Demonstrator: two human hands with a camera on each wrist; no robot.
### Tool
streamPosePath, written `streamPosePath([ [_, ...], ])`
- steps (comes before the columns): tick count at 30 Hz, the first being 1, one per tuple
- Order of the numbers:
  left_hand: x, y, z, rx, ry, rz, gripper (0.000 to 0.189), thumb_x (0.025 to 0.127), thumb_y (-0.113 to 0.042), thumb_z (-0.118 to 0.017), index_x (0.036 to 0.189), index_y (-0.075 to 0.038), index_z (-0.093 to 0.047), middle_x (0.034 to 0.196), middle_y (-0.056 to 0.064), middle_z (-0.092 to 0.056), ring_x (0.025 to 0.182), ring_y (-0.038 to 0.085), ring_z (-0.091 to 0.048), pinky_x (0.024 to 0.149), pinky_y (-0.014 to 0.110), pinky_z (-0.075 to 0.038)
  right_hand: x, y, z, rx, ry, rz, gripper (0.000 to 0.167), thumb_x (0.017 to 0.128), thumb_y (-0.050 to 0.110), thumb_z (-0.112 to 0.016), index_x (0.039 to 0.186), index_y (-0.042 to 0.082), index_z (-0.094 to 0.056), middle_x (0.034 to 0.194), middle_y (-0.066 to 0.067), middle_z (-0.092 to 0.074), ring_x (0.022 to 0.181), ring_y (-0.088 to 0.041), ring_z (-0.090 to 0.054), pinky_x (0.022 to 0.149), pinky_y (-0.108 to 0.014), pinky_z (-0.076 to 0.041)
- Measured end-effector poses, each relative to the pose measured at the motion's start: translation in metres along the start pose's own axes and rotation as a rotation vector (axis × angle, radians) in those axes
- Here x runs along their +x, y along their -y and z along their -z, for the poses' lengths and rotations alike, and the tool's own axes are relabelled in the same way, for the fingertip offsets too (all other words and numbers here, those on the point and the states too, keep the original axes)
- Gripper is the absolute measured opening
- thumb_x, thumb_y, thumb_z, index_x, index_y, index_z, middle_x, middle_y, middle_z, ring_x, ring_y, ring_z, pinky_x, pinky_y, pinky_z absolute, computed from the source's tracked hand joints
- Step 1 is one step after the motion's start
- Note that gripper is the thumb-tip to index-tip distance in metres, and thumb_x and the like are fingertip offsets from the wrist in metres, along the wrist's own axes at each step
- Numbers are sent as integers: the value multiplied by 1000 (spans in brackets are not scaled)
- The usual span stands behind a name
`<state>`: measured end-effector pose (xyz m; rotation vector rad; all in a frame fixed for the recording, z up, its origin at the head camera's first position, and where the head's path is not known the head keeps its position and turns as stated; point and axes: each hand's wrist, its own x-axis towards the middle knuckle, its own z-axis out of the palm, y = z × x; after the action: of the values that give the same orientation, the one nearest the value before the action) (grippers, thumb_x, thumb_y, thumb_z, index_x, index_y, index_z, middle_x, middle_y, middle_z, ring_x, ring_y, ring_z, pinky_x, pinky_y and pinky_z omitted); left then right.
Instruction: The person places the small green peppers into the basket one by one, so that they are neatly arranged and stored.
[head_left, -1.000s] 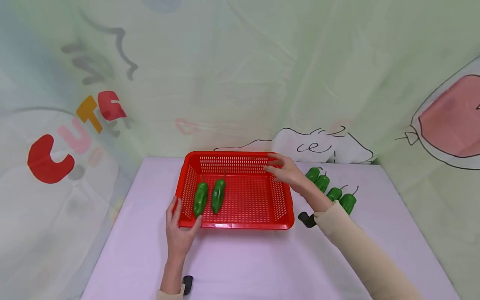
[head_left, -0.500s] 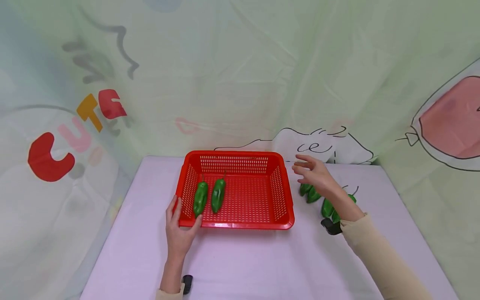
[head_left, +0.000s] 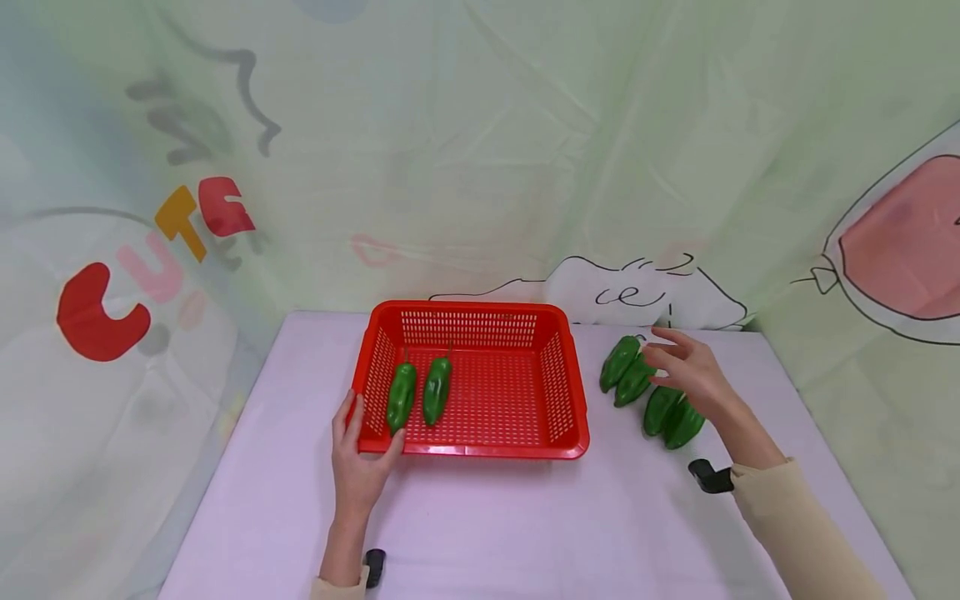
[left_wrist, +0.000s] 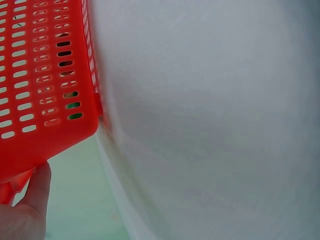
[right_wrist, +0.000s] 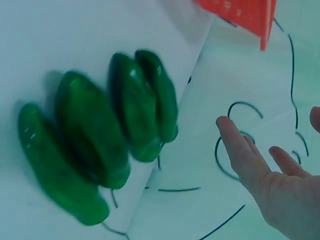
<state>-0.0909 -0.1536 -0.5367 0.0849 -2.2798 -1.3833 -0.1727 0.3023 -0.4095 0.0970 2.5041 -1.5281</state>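
Left hand has its grip on the near-left corner of the red basket, thumb and fingers straddling it. Right hand: grip spread, holding nothing, in the air near the four loose peppers. Those lie on the surface to the basket's right, in two pairs. Two inside peppers, also green, lie side by side toward the basket's left end.
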Motion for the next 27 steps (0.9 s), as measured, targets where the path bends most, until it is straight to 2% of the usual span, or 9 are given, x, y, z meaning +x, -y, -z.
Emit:
streamPosePath([
  [2,0,1,0,-1,4,-1,86,76,-19,-84,150,-6,-41,156,5,-32,141,26,-33,94,46,-51,-3,-6,5,1,-10,-7,67,104,30,-48,154,-3,-19,145,-37,-37,92,10,-53,85,-30,-57],
  [12,1,1,0,17,-7,-25,86,76,-21,-84,149,-5,-42,155,7,-34,140,26,-34,94,45,-50,-9,-43,31,35,-96,-72,73,103,34,-49,153,-8,-16,145,-37,-35,86,15,-55,79,-27,-58],
  [14,1,1,-1,17,-7,-26,86,76,-21,-84,149,-5,-42,155,7,-34,140,27,-34,94,46,-50,-9,-51,37,59,-120,-94,74,103,34,-50,153,-9,-15,134,-26,-49,83,15,-56,77,-26,-58],
  [16,1,1,-1,12,-6,-24,87,76,-20,-84,149,-5,-41,155,7,-33,140,27,-34,93,46,-51,-9,-57,42,91,-145,-110,74,102,32,-51,152,-10,-15,116,-6,-61,81,14,-57,75,-26,-59],
  [18,0,0,0,8,-4,-22,87,75,-19,-84,149,-4,-41,155,8,-33,140,28,-34,93,47,-51,-10,-63,47,121,-165,-124,74,102,30,-52,152,-11,-15,100,15,-58,80,13,-58,74,-25,-59],
  [20,0,0,0,4,-3,-19,87,76,-19,-84,149,-4,-41,155,8,-33,140,28,-33,93,47,-51,-10,-69,49,122,-182,-141,74,102,29,-52,151,-11,-15,97,18,-57,79,13,-56,74,-26,-59],
  [23,1,1,0,8,-4,-19,87,76,-19,-84,149,-4,-41,155,8,-33,140,28,-33,93,47,-51,-11,-78,49,63,-221,-156,73,102,31,-51,151,-11,-18,112,-5,-61,81,12,-52,74,-25,-59],
  [25,1,1,-1,9,-5,-20,87,76,-19,-84,149,-4,-41,155,8,-33,140,28,-33,93,48,-51,-11,-84,46,10,-249,-178,72,102,32,-50,151,-10,-20,129,-26,-53,85,10,-50,74,-24,-58],
  [27,1,2,-1,9,-5,-20,87,76,-19,-84,149,-5,-41,155,8,-33,140,28,-34,93,48,-50,-12,-90,42,-24,-278,-207,71,102,33,-50,151,-9,-22,137,-34,-46,89,4,-53,72,-22,-58],
])
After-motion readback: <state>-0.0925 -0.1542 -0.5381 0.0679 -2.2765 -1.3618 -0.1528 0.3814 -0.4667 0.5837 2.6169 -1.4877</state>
